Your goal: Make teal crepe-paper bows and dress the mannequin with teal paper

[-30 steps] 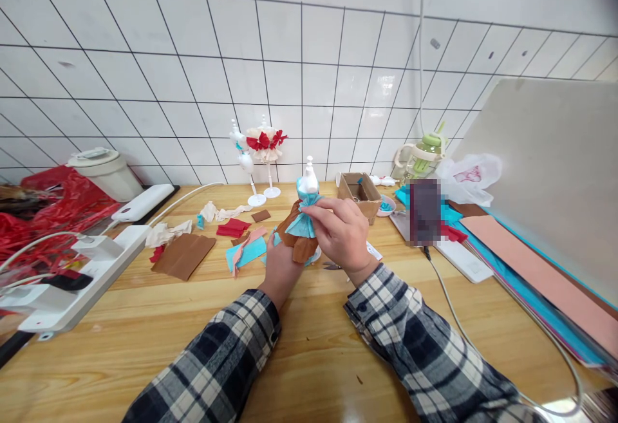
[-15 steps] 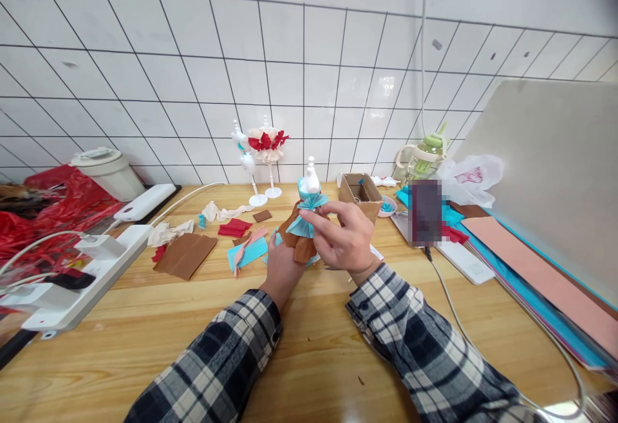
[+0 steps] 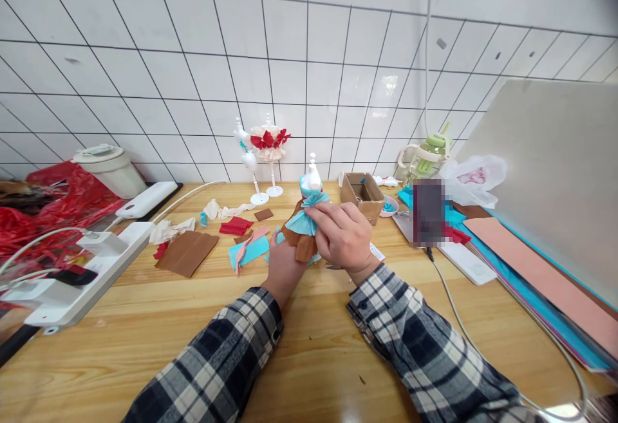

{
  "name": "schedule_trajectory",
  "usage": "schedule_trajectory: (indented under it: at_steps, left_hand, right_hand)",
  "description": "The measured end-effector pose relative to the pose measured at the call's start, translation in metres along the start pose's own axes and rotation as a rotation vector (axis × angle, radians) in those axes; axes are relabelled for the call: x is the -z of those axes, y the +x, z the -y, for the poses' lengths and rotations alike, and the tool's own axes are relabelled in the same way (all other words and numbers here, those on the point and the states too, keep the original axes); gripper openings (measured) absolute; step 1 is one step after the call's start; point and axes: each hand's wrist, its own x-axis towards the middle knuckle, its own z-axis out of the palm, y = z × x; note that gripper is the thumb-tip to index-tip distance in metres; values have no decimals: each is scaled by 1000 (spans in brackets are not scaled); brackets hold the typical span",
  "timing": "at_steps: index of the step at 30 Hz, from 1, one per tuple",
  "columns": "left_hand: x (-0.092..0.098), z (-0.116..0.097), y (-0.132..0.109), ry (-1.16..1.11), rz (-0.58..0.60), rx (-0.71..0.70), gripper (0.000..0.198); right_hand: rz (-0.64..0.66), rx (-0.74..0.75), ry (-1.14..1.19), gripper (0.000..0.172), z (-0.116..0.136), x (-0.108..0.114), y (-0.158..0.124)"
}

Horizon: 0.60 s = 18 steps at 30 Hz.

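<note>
A small white dress-form figure (image 3: 311,179) stands at the middle of the wooden table, wrapped in pleated blue paper (image 3: 304,216) and brown paper (image 3: 305,247). My left hand (image 3: 281,266) grips the figure's lower part from behind, its fingers hidden under the paper skirt. My right hand (image 3: 342,236) is closed on the blue pleated paper at the figure's waist, fingertips pinching the fan-shaped fold. Both sleeves are black-and-white plaid.
Paper scraps in brown (image 3: 186,253), red (image 3: 233,226) and blue (image 3: 248,250) lie left of the hands. Two more dress forms (image 3: 267,146) stand by the tiled wall. A small cardboard box (image 3: 363,195), a power strip (image 3: 72,277), a cable (image 3: 463,333) and coloured paper sheets (image 3: 541,281) surround the spot.
My right hand's fingers, spread out half a second ago, have closed again on the blue pleated paper. The figure has stayed in place in my left hand.
</note>
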Motion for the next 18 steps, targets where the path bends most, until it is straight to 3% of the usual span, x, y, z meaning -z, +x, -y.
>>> schedule_trajectory:
  at_steps: [5,8,11,18]
  left_hand:
    - [-1,0,0,-5,-12,-20,21]
    - [-1,1,-1,-15,-23,-33,23]
    - [-2,2,-1,-33,-33,-34,23]
    - [2,-4,0,-64,-39,-30,37]
  right_hand:
    - [38,-26,-25,33,4,4,2]
    - [-63,-50,52,26,5,6,2]
    - [-202,-204,94,23,5,8,6]
    - [-208,-294,131,24,4,11,19]
